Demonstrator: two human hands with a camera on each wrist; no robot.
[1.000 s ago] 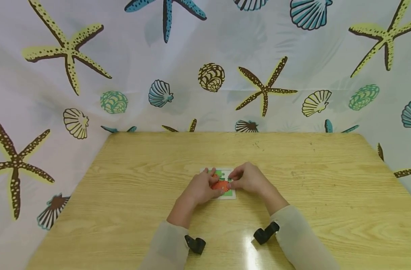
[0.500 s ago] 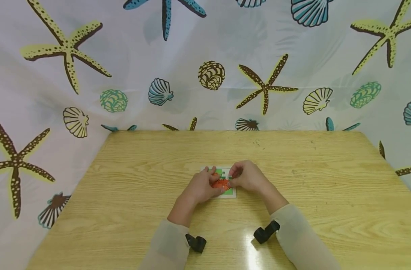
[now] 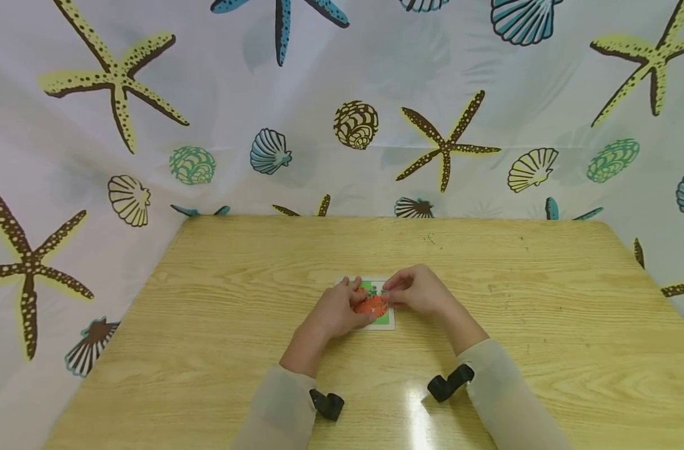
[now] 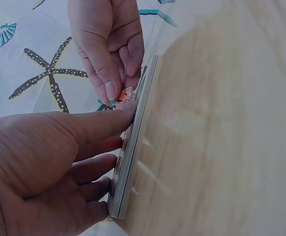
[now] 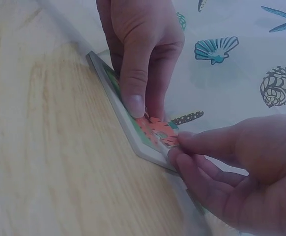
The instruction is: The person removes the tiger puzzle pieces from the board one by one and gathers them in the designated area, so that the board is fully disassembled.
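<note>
A small jigsaw puzzle (image 3: pixel 383 320) with a white frame lies on the table, its picture orange on green. My left hand (image 3: pixel 333 310) rests on its left side, fingers spread; in the right wrist view the left thumb (image 5: pixel 134 98) presses on the orange part. At the right side, my right hand (image 3: pixel 419 290) pinches an orange puzzle piece (image 5: pixel 163 132) between thumb and forefinger. That piece is tilted up from the board, close to the left thumb. Seen edge-on in the left wrist view is the frame (image 4: pixel 133 162). My left fingers hide much of the picture.
The wood-grain table (image 3: pixel 218 275) stretches out on all sides of the puzzle. Behind it hangs a white cloth (image 3: pixel 313 94) printed with starfish and shells. A black wrist camera (image 3: pixel 327 405) sits on the left sleeve, another black camera (image 3: pixel 450 382) on the right.
My right hand has shifted slightly and tilted the orange piece at the puzzle's right side. The left hand stays in place on the puzzle. The head view has moved a little.
</note>
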